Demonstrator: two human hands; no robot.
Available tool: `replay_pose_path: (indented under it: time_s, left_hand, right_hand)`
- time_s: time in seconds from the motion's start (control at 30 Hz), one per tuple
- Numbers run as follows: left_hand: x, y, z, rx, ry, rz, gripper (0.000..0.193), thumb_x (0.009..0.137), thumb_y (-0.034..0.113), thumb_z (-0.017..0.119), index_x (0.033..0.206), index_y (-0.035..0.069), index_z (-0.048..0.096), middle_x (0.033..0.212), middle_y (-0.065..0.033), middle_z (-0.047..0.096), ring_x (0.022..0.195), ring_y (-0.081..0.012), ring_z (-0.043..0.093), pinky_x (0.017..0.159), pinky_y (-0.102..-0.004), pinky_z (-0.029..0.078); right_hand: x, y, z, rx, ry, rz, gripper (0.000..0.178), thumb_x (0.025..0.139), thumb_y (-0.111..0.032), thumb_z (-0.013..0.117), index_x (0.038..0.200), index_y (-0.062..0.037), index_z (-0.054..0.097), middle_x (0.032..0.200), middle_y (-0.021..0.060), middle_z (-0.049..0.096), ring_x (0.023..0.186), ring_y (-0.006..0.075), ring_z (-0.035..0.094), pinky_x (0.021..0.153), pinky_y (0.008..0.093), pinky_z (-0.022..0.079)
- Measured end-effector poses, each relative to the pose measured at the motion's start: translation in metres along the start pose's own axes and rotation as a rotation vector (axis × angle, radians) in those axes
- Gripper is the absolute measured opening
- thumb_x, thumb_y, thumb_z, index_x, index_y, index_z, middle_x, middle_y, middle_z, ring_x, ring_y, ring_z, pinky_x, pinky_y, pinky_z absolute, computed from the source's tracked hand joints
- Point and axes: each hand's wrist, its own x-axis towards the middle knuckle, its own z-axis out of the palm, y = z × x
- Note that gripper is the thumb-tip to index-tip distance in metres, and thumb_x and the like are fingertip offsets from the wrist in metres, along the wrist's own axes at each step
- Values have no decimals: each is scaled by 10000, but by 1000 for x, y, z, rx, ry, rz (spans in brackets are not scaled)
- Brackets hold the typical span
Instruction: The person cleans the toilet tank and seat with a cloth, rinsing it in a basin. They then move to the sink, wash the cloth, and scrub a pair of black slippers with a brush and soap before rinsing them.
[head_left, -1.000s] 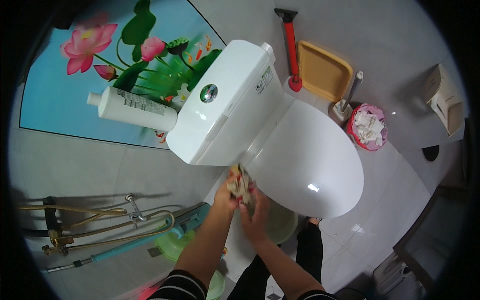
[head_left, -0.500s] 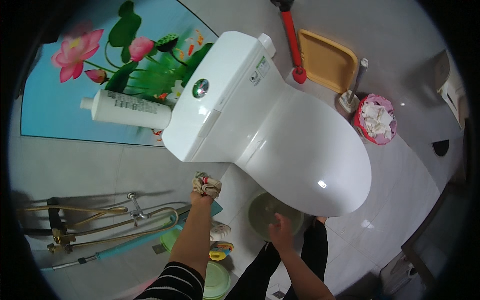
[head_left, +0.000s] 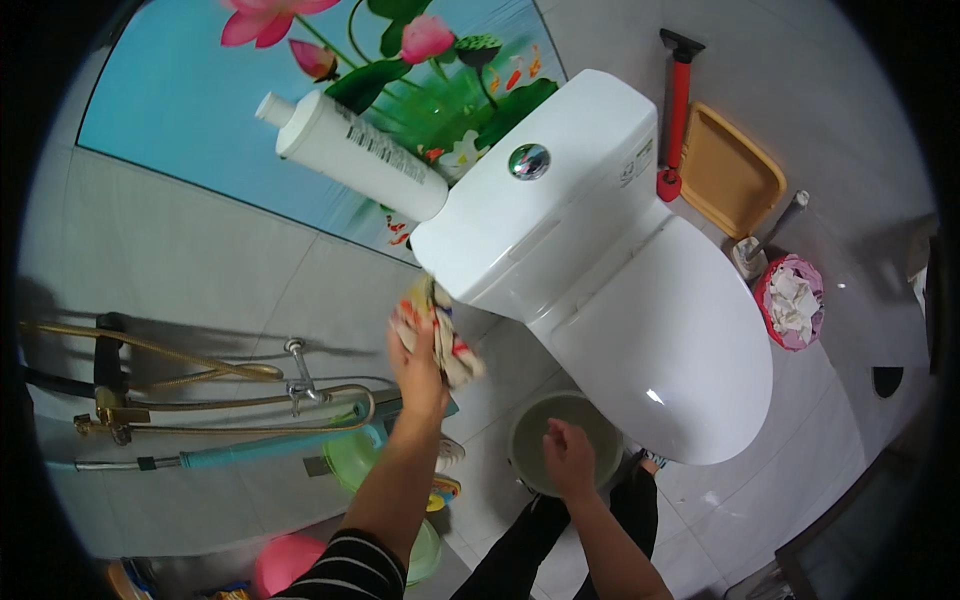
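A crumpled, many-coloured cloth is gripped in my left hand, just below the near left corner of the white toilet tank. Whether the cloth touches the tank, I cannot tell. My right hand hangs over a round bucket on the floor, its fingers loosely curled with nothing seen in them. The toilet's lid is down, and a round chrome flush button sits on the tank top. A large white bottle stands at the tank's left end.
A shower hose and a tap are on the left wall. Green basins and a pink one lie below. Beyond the toilet are a red-handled tool, a tan tray, a brush and a waste bin.
The view has shifted, so the toilet appears further right. My left hand has turned, and the cloth hangs more spread out near the tank. My right hand stays over the bucket, its fingers more curled.
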Motion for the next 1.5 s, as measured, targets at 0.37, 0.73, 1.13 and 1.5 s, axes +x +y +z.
replay_pose_path:
  time_s: [0.37, 0.73, 1.13, 1.5]
  left_hand:
    - [-17, -21, -23, 915, -248, 728, 463, 767, -54, 551, 1217, 54, 566, 1167, -175, 496, 1028, -258, 543, 897, -362, 444]
    - [60, -30, 25, -212, 264, -16, 268, 955, 150, 492, 1204, 56, 460, 1094, -100, 581, 942, -219, 593, 775, -358, 514]
    - [58, -35, -4, -380, 207, -23, 322, 949, 298, 529, 1194, 107, 446, 1047, -71, 577, 928, -218, 589, 756, -377, 522]
    - [20, -129, -17, -124, 236, -356, 243, 955, 176, 507, 1175, 80, 465, 1078, -62, 569, 923, -190, 570, 781, -359, 505]
  right_hand:
    - [60, -62, 28, 5, -48, -39, 391, 801, -62, 606, 1188, -62, 549, 1133, 164, 555, 1011, 309, 556, 867, 400, 454]
    - [129, -73, 82, 57, -119, -394, 797, 684, 119, 435, 1431, 27, 173, 1467, 255, 211, 1323, 443, 261, 1091, 471, 254]
    - [8, 3, 51, -7, -303, 75, 724, 767, 23, 557, 1425, -27, 259, 1385, 199, 369, 1203, 347, 455, 952, 416, 425]
    - [25, 8, 47, 96, -98, 9, 645, 807, 38, 549, 1405, -48, 325, 1326, 163, 443, 1074, 243, 555, 850, 323, 486]
